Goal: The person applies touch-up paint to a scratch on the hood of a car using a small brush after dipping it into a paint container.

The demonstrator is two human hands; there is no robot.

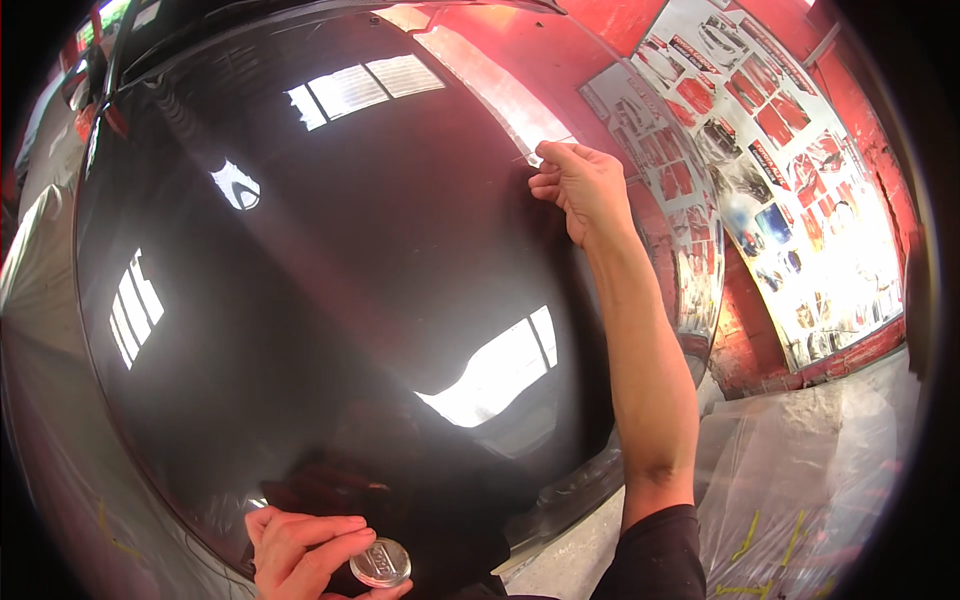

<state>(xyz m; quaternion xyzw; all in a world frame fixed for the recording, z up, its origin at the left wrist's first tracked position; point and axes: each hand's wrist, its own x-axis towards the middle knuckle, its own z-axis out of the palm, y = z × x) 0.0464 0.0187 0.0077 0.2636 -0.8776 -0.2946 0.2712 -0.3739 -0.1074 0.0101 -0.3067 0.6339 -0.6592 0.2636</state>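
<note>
Glossy black car hood [350,250] spreads before me; at its near edge my left grip [300,553] holds a round silvery tin [380,563], while toward its right side my right grip [585,185] pinches a thin sliver [521,158].

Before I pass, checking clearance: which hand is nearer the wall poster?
Right. The right hand is left of the wall poster; the left hand, holding the silver disc, is farther, lower left.

The hood [370,260] is black, disc [381,563] silver, wall [752,328] red, poster [775,190] patchworked red and white.
</note>
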